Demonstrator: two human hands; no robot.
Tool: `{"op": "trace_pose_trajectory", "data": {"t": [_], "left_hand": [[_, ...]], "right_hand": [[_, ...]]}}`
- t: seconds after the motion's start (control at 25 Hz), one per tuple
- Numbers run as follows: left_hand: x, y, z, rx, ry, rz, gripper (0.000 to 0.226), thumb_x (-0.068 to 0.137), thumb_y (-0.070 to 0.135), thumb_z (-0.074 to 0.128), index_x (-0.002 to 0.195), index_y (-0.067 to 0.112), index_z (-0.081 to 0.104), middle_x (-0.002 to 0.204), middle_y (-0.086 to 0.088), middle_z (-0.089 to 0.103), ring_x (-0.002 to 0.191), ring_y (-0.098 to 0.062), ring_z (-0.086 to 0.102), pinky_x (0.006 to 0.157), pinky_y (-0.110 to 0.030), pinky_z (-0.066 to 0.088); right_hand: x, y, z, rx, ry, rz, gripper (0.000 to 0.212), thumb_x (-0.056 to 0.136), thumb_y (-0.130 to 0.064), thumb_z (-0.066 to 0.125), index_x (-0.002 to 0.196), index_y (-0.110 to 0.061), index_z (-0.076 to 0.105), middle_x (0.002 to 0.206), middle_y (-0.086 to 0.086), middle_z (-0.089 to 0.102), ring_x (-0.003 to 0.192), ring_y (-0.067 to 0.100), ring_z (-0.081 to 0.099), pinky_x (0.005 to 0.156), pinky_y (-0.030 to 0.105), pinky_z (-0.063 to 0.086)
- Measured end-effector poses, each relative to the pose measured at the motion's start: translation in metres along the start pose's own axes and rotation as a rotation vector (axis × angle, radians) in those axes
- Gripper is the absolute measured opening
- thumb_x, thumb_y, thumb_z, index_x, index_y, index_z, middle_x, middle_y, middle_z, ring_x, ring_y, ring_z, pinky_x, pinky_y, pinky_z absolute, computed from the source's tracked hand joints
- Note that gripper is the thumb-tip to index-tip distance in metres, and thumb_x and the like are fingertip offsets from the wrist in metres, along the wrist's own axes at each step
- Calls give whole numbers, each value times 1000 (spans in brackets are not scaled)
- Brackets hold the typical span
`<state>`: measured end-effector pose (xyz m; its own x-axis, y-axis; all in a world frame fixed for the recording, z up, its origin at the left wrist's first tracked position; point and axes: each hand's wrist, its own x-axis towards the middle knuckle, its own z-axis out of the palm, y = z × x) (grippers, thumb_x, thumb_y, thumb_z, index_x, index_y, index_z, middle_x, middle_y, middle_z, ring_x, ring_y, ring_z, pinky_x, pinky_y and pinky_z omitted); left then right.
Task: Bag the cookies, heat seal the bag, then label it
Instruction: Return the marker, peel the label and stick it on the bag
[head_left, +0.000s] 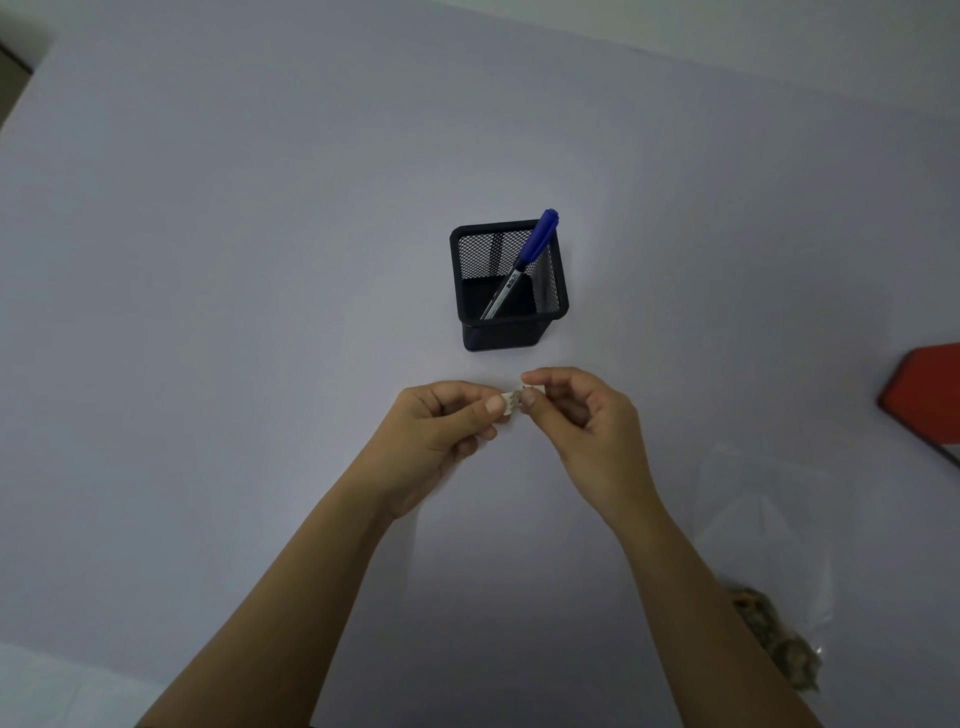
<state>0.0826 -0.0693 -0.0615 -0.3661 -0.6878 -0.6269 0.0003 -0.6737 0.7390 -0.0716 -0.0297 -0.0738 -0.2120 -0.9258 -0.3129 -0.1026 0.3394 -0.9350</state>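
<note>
Left hand (447, 421) pinching small white label (511, 402) by its left edge above the desk (208, 312). Right hand (576, 410) nipping the other edge. Thin, limp, probably sticky; best handled by edges. Farther right, clear cookie bag (769, 571) lying flat.

One black square wire-mesh pen holder (508, 283), standing just past centre toward 12 o'clock. One blue-capped marker with a grey barrel (521, 262), leaning inside that holder toward 1 o'clock. One small white paper label (511, 402), pinched between two bare hands: one left hand (441, 434) at 7 o'clock of the label, one right hand (589, 421) at 4 o'clock of it. One clear plastic bag (769, 545) at 4 o'clock, with brown cookies (779, 642) inside, at least two, exact number blurred. One flat red object (927, 397) at 3 o'clock, cut off by the edge. One grey tabletop (234, 312).
</note>
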Motion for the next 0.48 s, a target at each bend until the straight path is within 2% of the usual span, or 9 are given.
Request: {"op": "trace_pose_trajectory", "data": {"t": [0.32, 0.48], "left_hand": [[2, 0, -2, -60, -28, -29, 11, 68, 19, 67, 72, 15, 76, 64, 0, 68, 57, -8, 54, 56, -17, 47], [5, 1, 0, -28, 14, -10, 10, 79, 13, 64, 75, 11, 73, 59, 0, 65, 57, -10, 52, 54, -17, 44]], "right_hand": [[2, 0, -1, 0, -5, -6, 14, 84, -13, 66, 96, -21, 67, 85, -6, 70, 77, 5, 68, 70, 13, 51], [0, 1, 2, -93, 56, -72, 29, 85, -17, 66, 111, -24, 55, 106, -12, 60, 88, 3, 64, 76, 12, 51]]}}
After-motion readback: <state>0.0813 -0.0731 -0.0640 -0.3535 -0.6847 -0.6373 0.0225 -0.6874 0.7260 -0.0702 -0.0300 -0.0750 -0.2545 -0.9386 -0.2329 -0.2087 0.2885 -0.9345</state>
